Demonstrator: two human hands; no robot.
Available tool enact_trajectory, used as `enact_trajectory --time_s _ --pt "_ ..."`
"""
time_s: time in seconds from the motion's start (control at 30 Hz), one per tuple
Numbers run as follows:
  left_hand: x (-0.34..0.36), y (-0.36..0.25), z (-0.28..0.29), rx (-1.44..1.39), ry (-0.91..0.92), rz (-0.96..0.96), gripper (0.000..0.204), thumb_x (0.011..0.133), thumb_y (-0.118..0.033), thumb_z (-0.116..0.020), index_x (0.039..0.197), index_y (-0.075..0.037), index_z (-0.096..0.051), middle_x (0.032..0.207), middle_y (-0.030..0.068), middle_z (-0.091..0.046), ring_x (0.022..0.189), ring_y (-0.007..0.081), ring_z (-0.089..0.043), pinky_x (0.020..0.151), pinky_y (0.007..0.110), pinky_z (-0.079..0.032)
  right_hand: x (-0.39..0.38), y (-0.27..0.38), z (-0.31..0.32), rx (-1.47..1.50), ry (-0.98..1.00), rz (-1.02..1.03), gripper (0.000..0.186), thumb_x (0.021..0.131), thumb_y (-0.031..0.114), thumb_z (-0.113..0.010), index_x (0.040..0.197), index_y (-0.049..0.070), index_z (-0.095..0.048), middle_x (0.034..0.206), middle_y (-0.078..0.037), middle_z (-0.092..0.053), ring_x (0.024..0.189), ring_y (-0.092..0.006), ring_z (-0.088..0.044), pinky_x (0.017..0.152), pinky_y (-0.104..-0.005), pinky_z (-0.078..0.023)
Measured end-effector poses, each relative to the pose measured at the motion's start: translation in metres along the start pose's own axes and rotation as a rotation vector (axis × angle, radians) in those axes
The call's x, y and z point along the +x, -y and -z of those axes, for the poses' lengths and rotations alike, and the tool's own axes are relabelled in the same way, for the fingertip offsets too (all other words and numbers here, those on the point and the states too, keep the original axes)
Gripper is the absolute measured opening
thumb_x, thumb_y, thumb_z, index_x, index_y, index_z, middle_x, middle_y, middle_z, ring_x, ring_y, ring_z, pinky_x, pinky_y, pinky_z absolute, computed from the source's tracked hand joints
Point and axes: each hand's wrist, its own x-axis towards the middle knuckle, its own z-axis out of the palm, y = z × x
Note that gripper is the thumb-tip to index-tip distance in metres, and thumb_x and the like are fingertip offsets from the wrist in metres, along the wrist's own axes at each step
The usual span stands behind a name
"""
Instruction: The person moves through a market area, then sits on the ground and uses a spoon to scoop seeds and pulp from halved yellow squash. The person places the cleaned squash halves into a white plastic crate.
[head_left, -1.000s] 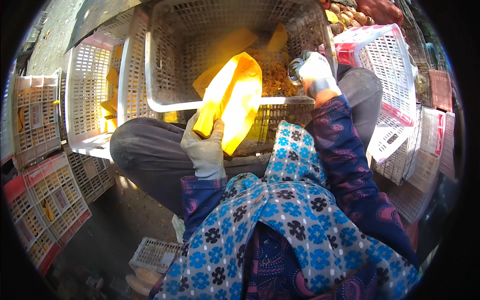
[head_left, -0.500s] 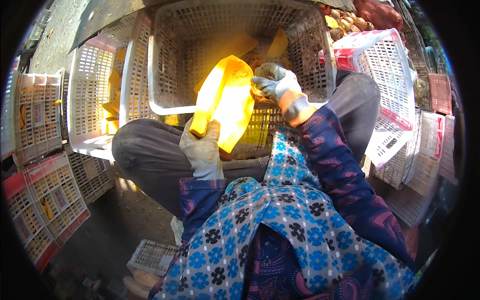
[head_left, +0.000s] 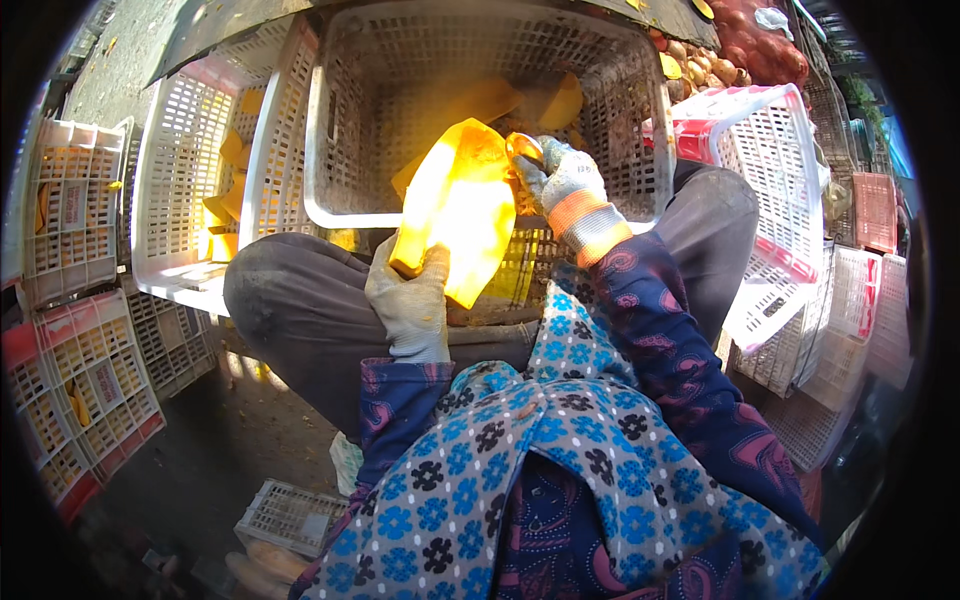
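Note:
A long, curved slice of yellow-orange pumpkin (head_left: 465, 205) stands upright over my lap, its middle washed out by sunlight. My gloved left hand (head_left: 412, 290) is closed around its lower end, thumb on the near face. At its upper right edge is my gloved right hand (head_left: 568, 175), fingers closed on a small rounded tool (head_left: 524, 150) smeared with orange. The fingers hide most of that tool, and I cannot tell its exact kind. Just beyond both hands is a large pale plastic crate (head_left: 345, 215), holding more pumpkin pieces (head_left: 565, 103) and stringy pulp.
To the left stands a white crate (head_left: 150, 235) with pumpkin chunks (head_left: 232, 195). A tilted white-and-red crate (head_left: 765, 150) leans beside my right knee. Stacked crates (head_left: 75, 210) line the left side. Onions (head_left: 700, 65) and a red mesh sack (head_left: 755, 45) lie at the far right.
My right hand has turned and lifted slightly at the slice's edge, bringing the orange-smeared tool into sight. The slice sits slightly lower and farther right in the picture. The whole view has shifted a little.

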Motion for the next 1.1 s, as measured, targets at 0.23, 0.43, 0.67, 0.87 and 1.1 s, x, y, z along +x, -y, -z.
enact_trajectory --time_s 0.23,0.43,0.67,0.87,1.1 --pt "0.000 0.001 0.000 -0.052 0.134 -0.130 0.033 0.076 0.001 -0.068 0.108 0.004 -0.061 0.093 0.0075 -0.065 0.084 0.0138 -0.061 0.077 0.027 -0.050 0.020 0.028 -0.003 -0.088 0.068 -0.080 0.038 0.090 0.028 -0.060 0.124 0.011 -0.058 0.103 -0.019 -0.066 0.094 -0.0340 -0.064 0.082 -0.0375 -0.050" --pt "0.002 0.005 -0.001 0.004 0.086 -0.071 0.039 0.075 0.000 -0.068 0.113 0.004 -0.060 0.096 0.0101 -0.066 0.087 0.0161 -0.063 0.080 0.028 -0.050 0.032 0.047 0.003 -0.362 0.213 -0.011 0.032 0.091 0.019 -0.053 0.121 0.008 -0.058 0.112 -0.017 -0.064 0.101 -0.0329 -0.063 0.086 -0.0384 -0.050" --pt "0.004 0.008 -0.001 0.090 0.085 -0.151 0.042 0.073 -0.006 -0.072 0.112 0.004 -0.061 0.095 0.0154 -0.069 0.087 0.0199 -0.067 0.080 0.031 -0.052 0.037 0.060 0.003 -0.584 0.387 0.115 0.029 0.091 0.017 -0.053 0.116 0.004 -0.061 0.115 -0.016 -0.064 0.104 -0.0318 -0.063 0.088 -0.0378 -0.051" --pt "0.008 0.009 0.000 0.102 0.102 -0.152 0.043 0.072 -0.005 -0.071 0.113 0.002 -0.061 0.096 0.0156 -0.069 0.087 0.0212 -0.067 0.080 0.032 -0.052 0.041 0.051 0.001 -0.544 0.451 0.188 0.028 0.092 0.021 -0.052 0.112 0.006 -0.064 0.107 -0.017 -0.066 0.096 -0.0332 -0.064 0.083 -0.0388 -0.051" --pt "0.010 0.014 0.002 0.039 0.077 -0.061 0.039 0.073 -0.003 -0.070 0.111 0.002 -0.062 0.095 0.0134 -0.068 0.085 0.0206 -0.066 0.079 0.032 -0.051 0.031 0.033 0.018 -0.193 0.361 0.111 0.021 0.090 0.020 -0.060 0.105 0.005 -0.065 0.095 -0.018 -0.066 0.085 -0.0349 -0.064 0.073 -0.0398 -0.050"
